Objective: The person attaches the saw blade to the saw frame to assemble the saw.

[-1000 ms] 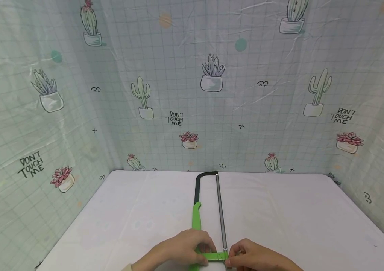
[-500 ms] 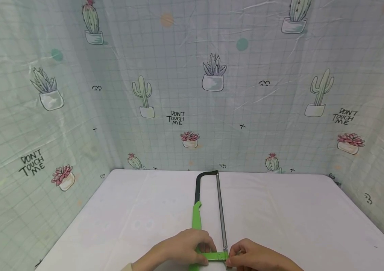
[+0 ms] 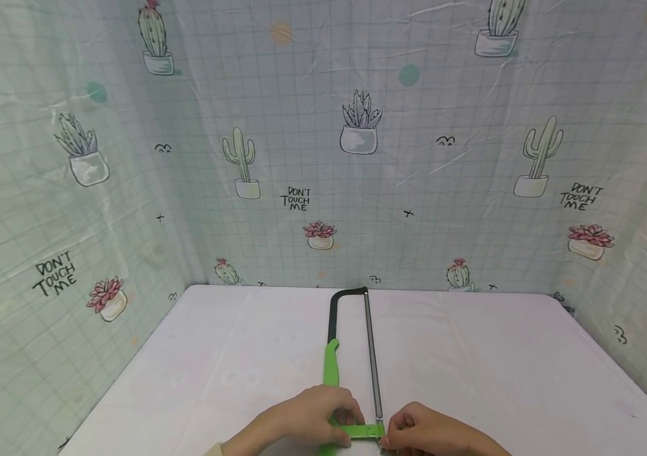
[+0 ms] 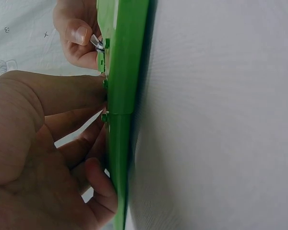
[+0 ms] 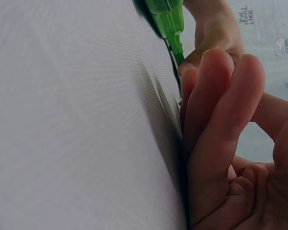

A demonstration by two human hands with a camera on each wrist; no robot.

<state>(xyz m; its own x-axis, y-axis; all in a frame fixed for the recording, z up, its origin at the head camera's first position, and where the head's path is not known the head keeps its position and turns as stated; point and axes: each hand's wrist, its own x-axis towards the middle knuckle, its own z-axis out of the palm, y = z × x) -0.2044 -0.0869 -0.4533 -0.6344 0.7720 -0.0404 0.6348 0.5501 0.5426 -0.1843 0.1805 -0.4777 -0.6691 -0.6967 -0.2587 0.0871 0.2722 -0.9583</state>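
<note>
A hacksaw with a green handle and black front frame lies flat on the white table, its far end pointing away from me. Its grey blade runs along the right side. My left hand grips the green rear part of the frame, thumb and fingers on its near crossbar. At that bar's right end my right hand has thumb and fingers curled at a small metal wing nut, which shows by the thumb in the left wrist view. In the right wrist view its own fingers hide the nut.
The white table stretches out to both sides of the saw. A pale grid curtain printed with cacti closes off the back and both sides. The saw's black tip lies near the table's far edge.
The right hand's fingers have shifted very slightly at the wing nut. The saw and the left hand stay in place; the head view has moved a little.
</note>
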